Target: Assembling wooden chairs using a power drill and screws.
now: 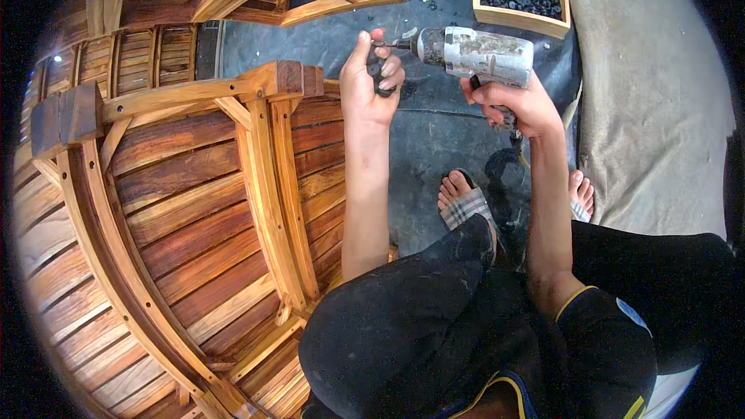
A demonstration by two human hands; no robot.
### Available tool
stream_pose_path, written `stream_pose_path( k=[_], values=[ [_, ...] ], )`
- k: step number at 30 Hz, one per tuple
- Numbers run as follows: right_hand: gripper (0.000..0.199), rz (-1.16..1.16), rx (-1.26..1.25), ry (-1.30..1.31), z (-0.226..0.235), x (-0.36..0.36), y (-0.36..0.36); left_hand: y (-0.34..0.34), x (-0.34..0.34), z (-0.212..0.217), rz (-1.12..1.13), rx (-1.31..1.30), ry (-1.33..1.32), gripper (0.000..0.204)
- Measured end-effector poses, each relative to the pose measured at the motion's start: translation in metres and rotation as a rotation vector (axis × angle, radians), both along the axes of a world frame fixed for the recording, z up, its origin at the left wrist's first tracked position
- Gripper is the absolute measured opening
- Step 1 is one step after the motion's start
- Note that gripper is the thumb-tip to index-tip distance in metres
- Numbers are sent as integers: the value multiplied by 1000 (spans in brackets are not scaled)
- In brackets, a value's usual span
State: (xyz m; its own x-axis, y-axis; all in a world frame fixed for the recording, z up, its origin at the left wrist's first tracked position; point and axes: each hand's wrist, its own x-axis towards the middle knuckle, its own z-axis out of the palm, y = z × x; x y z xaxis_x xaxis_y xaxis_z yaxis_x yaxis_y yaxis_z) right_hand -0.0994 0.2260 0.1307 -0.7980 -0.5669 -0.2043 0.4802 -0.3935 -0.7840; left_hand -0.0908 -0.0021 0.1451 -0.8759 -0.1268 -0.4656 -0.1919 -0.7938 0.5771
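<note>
My right hand (516, 105) is wrapped round the handle of a worn silver power drill (493, 56), which lies level with its nose to the left. A thin bit (397, 44) runs from the drill to the raised fingertips of my left hand (371, 81). The curled fingers of that hand hold small black round pieces (384, 84); how many is hidden. Whether the fingertips pinch the bit or a small part at its end, I cannot tell. To the left of my left forearm stands a slatted wooden furniture frame (260, 186) with dark screw holes.
A wooden box (521, 20) of small black round pieces sits at the far right. Several loose ones lie on the dark floor sheet (434, 140). More wooden frames (341, 4) stand at the far left. Beige cloth (652, 101) hangs or lies on the right.
</note>
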Motion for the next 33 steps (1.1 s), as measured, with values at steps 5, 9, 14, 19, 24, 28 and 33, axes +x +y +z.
stream_pose_path(
  k=[5, 9, 14, 19, 24, 28, 33],
  values=[
    [36, -9, -35, -64, -15, 3, -13, 0, -2, -4, 15, -27, 53, 20],
    [35, -5, -89, -132, -21, 8, -23, -7, 0, -10, -4, -29, 118, 23],
    [28, -41, -78, -77, -27, 15, -34, -8, 6, -4, -56, 127, 236, 26],
    [33, -30, -112, -106, -32, 15, -29, -3, 9, -6, -44, 314, 194, 24],
    [33, -51, -121, -42, -32, 9, -23, -7, 14, -35, 12, 434, 138, 21],
    [33, -39, -110, -66, -32, 6, -25, -13, 24, -50, 25, 387, 161, 32],
    [35, -31, -97, -33, -33, 9, -24, -14, 27, -60, 8, 415, 164, 38]
  ],
)
